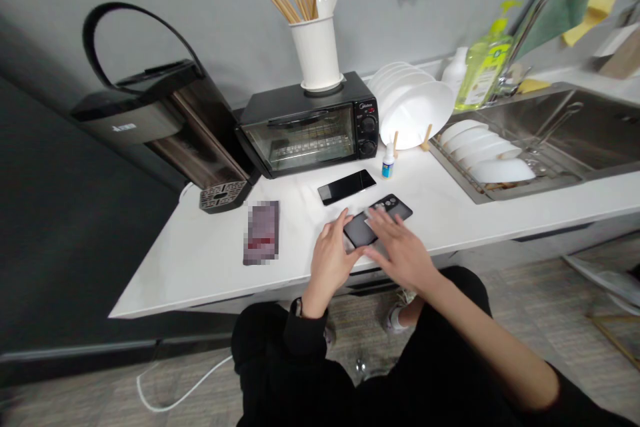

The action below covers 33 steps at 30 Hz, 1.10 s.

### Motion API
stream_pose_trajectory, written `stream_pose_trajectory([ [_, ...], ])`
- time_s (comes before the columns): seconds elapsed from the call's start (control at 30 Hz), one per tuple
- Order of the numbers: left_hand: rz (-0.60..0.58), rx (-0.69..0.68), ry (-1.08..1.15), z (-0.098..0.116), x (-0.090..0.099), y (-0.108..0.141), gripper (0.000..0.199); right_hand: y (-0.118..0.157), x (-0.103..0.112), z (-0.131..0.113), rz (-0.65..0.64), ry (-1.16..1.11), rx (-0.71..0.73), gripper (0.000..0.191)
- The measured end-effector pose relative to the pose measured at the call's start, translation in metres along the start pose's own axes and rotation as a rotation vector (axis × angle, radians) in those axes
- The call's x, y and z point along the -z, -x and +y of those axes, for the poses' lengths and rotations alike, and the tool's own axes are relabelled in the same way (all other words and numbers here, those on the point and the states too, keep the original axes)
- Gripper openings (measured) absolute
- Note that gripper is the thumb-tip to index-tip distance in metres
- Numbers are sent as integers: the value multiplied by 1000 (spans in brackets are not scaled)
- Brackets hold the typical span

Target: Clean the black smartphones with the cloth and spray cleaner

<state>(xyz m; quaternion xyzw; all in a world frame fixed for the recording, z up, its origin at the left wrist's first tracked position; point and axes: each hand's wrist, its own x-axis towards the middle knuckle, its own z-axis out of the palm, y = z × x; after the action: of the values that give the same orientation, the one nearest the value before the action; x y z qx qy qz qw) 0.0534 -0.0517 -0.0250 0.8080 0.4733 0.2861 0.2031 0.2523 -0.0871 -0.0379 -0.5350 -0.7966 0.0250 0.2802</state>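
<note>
A phone [359, 230] with a dark back and round camera lenses lies back up on the white counter. My left hand [331, 257] grips its left end, fingers at the far edge and thumb at the near edge. Over the middle of its back is my right hand [400, 247], fingers forward and blurred by motion. A small whitish piece shows beneath those fingertips, too blurred to name. Just behind lies a second phone [347, 187] with a black glossy screen facing up. A small white bottle [388, 163] with a blue and yellow label stands upright behind the right hand.
A pixelated dark rectangle [261, 233] lies left of my hands. Behind are a drinks machine [170, 127], a toaster oven [310, 137] topped by a utensil cup [317, 53], and racked plates [417, 113]. The sink [595, 153] holds bowls [503, 172]. The counter's front edge is near my wrists.
</note>
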Motion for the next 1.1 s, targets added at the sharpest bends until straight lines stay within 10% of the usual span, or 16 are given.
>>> stream_pose_trajectory([
  [1.1,-32,28,7,-5,4,-2,92,-12,2,11,14,60,-38,62],
])
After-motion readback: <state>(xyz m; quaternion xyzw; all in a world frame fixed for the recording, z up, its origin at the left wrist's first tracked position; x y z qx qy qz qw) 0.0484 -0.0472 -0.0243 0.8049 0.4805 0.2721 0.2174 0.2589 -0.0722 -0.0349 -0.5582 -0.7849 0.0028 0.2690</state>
